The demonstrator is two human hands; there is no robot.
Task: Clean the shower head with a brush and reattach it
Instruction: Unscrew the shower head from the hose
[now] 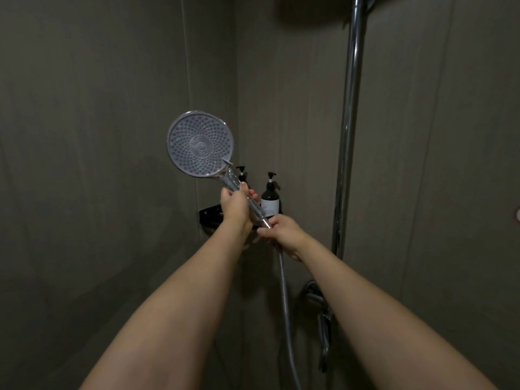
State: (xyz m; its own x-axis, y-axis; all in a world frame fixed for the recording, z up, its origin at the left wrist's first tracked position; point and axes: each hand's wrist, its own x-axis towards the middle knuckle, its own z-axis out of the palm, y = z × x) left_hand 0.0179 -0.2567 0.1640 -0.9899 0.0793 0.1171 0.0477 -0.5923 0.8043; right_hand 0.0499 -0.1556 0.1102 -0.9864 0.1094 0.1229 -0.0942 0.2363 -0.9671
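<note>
The shower head (200,143) sits left of centre, above both hands. A pump bottle (270,197) stands on the corner shelf (210,214) behind them. The riser pipe (349,122) runs up the right.

There is one shower head (200,143), one metal hose (284,294) and one chrome riser pipe (350,108). Two pump bottles (270,199) stand on one black corner shelf (209,214) at the far wall. Two hands show, a left hand (235,204) and a right hand (284,231), and one tap (318,302) at near right.

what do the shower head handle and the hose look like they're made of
Shower head handle: looks like clear plastic; you see through it to ribbed parts inside. Hose: seems to be chromed metal, or metal-look wrap; silvery, finely ribbed, with bright glints.
</note>
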